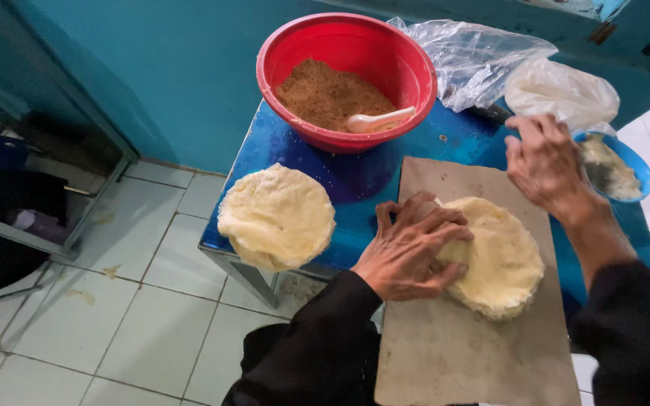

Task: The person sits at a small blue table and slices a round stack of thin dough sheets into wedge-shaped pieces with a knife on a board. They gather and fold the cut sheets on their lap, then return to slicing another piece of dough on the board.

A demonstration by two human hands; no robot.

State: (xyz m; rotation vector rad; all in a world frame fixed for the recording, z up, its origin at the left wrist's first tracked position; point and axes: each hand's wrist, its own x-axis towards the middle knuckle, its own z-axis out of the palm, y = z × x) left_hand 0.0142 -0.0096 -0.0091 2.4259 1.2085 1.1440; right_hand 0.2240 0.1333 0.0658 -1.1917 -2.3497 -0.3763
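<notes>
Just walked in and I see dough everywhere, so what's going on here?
A person presses the left hand on a flat round of dough lying on a board. The right hand hovers, fingers spread, beside a small blue bowl. A second round of dough sits on the blue table, near a red bowl of brown crumbs with a white spoon.

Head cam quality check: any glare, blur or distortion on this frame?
Head view: soft, even light with weak shadows; a glossy sheen on the blue table and highlights on the clear plastic bag. The right hand looks slightly motion-blurred; the left hand on the dough is sharp. Wide-angle stretch shows toward the edges; the upper right corner is blown out.
</notes>
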